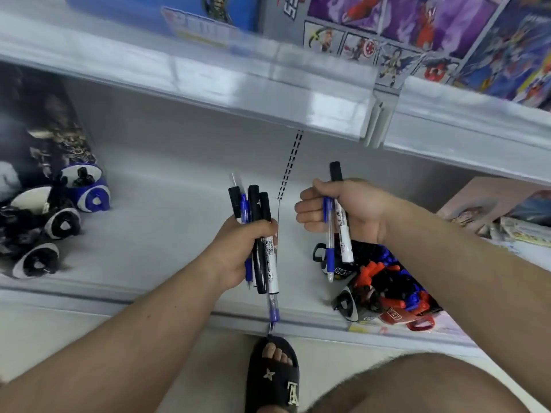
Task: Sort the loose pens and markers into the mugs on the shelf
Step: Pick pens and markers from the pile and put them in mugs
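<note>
Head view: left hand grips pen bundle upright; right hand clutches marker and blue pen above shelf.

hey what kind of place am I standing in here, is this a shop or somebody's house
Most likely a shop, probably a toy or stationery aisle. The white metal shelf has a clear price-label strip along the edge above, boxed toy sets stand on the upper shelf, and packaged toys lie below.

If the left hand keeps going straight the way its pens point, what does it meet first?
Probably the grey back wall of the shelf; the way ahead of the left hand and its bundle of pens and markers looks free, though depth is unclear.
</note>
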`<state>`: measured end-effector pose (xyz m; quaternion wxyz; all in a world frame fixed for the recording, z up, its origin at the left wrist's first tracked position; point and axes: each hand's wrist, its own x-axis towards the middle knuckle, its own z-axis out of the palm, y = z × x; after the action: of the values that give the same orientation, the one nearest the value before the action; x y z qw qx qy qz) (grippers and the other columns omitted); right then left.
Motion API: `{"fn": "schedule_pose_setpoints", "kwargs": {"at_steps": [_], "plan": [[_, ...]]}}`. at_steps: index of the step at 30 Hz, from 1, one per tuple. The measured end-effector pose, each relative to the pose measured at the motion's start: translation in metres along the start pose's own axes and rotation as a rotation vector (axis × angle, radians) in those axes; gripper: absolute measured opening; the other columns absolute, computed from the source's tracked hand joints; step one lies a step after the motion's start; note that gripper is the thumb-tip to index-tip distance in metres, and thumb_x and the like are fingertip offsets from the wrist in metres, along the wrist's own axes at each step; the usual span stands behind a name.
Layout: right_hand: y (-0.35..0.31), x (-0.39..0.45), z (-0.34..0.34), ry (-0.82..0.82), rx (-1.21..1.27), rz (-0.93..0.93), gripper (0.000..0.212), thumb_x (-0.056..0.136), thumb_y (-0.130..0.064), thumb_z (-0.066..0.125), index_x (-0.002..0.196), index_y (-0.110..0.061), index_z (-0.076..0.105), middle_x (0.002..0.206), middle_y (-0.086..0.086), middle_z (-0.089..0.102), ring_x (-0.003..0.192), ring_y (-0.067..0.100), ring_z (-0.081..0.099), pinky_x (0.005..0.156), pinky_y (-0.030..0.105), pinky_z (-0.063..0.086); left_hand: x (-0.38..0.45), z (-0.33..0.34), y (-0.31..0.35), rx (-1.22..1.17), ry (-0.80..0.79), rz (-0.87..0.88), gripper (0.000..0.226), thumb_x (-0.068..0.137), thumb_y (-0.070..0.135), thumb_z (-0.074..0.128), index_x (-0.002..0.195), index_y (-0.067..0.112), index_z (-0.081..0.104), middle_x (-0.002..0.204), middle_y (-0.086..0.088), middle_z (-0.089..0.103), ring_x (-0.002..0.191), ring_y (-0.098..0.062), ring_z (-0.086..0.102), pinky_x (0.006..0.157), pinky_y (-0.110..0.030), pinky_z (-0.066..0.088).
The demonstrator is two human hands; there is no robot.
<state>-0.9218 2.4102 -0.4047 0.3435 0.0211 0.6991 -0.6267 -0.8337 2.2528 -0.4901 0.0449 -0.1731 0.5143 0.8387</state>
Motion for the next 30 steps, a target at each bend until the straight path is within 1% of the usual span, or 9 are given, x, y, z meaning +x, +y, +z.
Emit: {"fn": "schedule_pose_setpoints", "kwargs": {"at_steps": [4, 8, 11, 15, 18, 20, 23, 25, 30], "plan": [[-0.011, -0.031, 0.045, -0.025, -0.074, 0.014, 0.033, 0.1, -0.03, 0.054, 0.097, 0.001, 0.065, 0.08, 0.016, 0.073, 0.07, 0.024, 0.072, 0.062, 0.034, 0.061, -0.028, -0.009, 0.013, -0.076, -0.046, 0.022, 0.016, 0.086, -0.004, 0.059, 0.078, 0.01, 0.062, 0.069, -0.005, 0.058, 0.06, -0.017, 0.055, 0.061, -0.03, 0.048], [-0.009, -0.045, 0.074, 0.114, -0.115, -0.03, 0.032, 0.099, -0.03, 0.058, 0.092, 0.0, 0.067, 0.074, 0.009, 0.061, 0.06, 0.017, 0.058, 0.052, 0.024, 0.053, -0.051, -0.021, 0.019, -0.142, -0.053, 0.02, 0.013, 0.076, 0.0, 0.067, 0.077, 0.013, 0.065, 0.069, -0.004, 0.062, 0.061, -0.017, 0.059, 0.06, -0.031, 0.049], [-0.004, -0.05, 0.088, 0.225, -0.119, -0.079, 0.034, 0.098, -0.028, 0.06, 0.105, 0.003, 0.068, 0.082, 0.004, 0.049, 0.062, 0.017, 0.047, 0.054, 0.025, 0.055, -0.063, -0.028, 0.017, -0.179, -0.027, -0.005, 0.01, 0.088, -0.001, 0.059, 0.086, 0.008, 0.061, 0.07, -0.002, 0.064, 0.066, -0.016, 0.064, 0.06, -0.031, 0.05], [0.001, -0.052, 0.105, 0.196, -0.098, -0.063, 0.036, 0.098, -0.031, 0.06, 0.107, 0.004, 0.065, 0.084, 0.009, 0.055, 0.065, 0.019, 0.055, 0.071, 0.037, 0.061, -0.076, -0.033, 0.018, -0.154, -0.036, -0.006, 0.007, 0.089, 0.0, 0.059, 0.091, 0.006, 0.061, 0.074, -0.004, 0.066, 0.07, -0.015, 0.071, 0.059, -0.029, 0.05], [0.006, -0.05, 0.119, 0.231, -0.221, -0.182, 0.036, 0.098, -0.028, 0.061, 0.11, 0.006, 0.062, 0.093, 0.008, 0.062, 0.066, 0.017, 0.058, 0.067, 0.035, 0.058, -0.086, -0.032, 0.021, -0.118, -0.079, -0.006, 0.013, 0.09, -0.001, 0.058, 0.084, 0.007, 0.066, 0.07, -0.007, 0.067, 0.058, -0.016, 0.067, 0.053, -0.026, 0.051], [0.01, -0.046, 0.128, 0.298, -0.31, -0.286, 0.043, 0.097, -0.025, 0.061, 0.113, 0.015, 0.058, 0.088, 0.01, 0.056, 0.064, 0.019, 0.056, 0.062, 0.036, 0.053, -0.091, -0.032, 0.023, -0.116, -0.109, -0.01, 0.017, 0.09, -0.002, 0.058, 0.079, 0.007, 0.068, 0.07, -0.012, 0.066, 0.055, -0.018, 0.064, 0.051, -0.028, 0.053], [0.018, -0.041, 0.14, 0.349, -0.363, -0.381, 0.039, 0.094, -0.026, 0.063, 0.089, 0.013, 0.062, 0.073, 0.011, 0.054, 0.066, 0.024, 0.055, 0.065, 0.045, 0.053, -0.096, -0.032, 0.025, -0.074, -0.135, 0.018, 0.016, 0.088, -0.004, 0.06, 0.08, 0.006, 0.069, 0.07, -0.013, 0.066, 0.059, -0.02, 0.064, 0.056, -0.031, 0.055], [0.023, -0.036, 0.146, 0.377, -0.393, -0.426, 0.036, 0.093, -0.028, 0.064, 0.067, -0.006, 0.056, 0.062, 0.007, 0.053, 0.062, 0.025, 0.055, 0.066, 0.051, 0.054, -0.098, -0.033, 0.027, -0.061, -0.137, 0.05, 0.016, 0.087, -0.007, 0.059, 0.082, 0.004, 0.069, 0.067, -0.011, 0.068, 0.059, -0.019, 0.066, 0.055, -0.027, 0.054], [0.029, -0.033, 0.15, 0.366, -0.319, -0.411, 0.032, 0.093, -0.032, 0.064, 0.071, -0.011, 0.056, 0.061, 0.007, 0.054, 0.06, 0.024, 0.057, 0.063, 0.049, 0.054, -0.099, -0.035, 0.026, -0.065, -0.109, 0.073, 0.018, 0.085, -0.011, 0.058, 0.081, 0.003, 0.067, 0.063, -0.01, 0.067, 0.055, -0.019, 0.066, 0.051, -0.027, 0.053]]}}
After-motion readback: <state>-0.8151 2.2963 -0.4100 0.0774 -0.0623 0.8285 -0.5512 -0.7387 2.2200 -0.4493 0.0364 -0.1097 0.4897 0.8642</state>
